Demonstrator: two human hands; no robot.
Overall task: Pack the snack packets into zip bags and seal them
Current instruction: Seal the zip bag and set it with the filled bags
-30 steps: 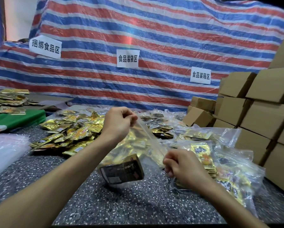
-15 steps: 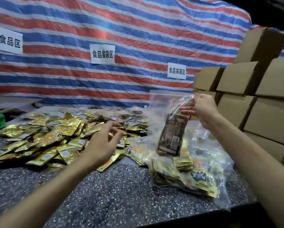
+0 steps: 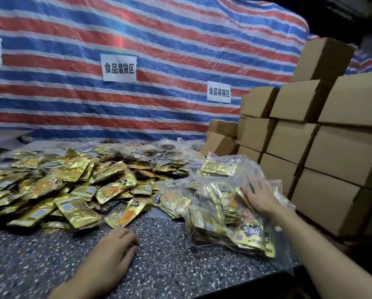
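Two hands were in view, both empty. Your left hand (image 3: pixel 116 247) rested on the table (image 3: pixel 170 272) near its front edge, fingers loosely curled and grasping nothing. It sat just short of the nearest packets (image 3: pixel 73 190) and did not touch them. Your right hand (image 3: pixel 260 197) lay palm down on the heap of bags (image 3: pixel 213 214), fingers straight and spread. It pressed on the clear plastic rather than gripping it.

The loose packets, gold foil with some dark ones among them, lay in a broad pile. It covered the left and middle of the table, from the left edge back toward the far edge. The filled bags were heaped at the right edge, overlapping one another, and their near end reached toward the front right corner. Each bag showed gold and dark packets through the plastic. You could not tell from this view whether the zips were closed. More bagged packets lay behind the loose pile, near the far edge.

Brown boxes (image 3: pixel 331 147) stood stacked in rows just beyond the right edge, close beside the bags. A striped tarp (image 3: pixel 180 35) in red, blue and white hung behind the table. White paper signs (image 3: pixel 118 67) with dark characters were fixed to it, one cut off at the left.
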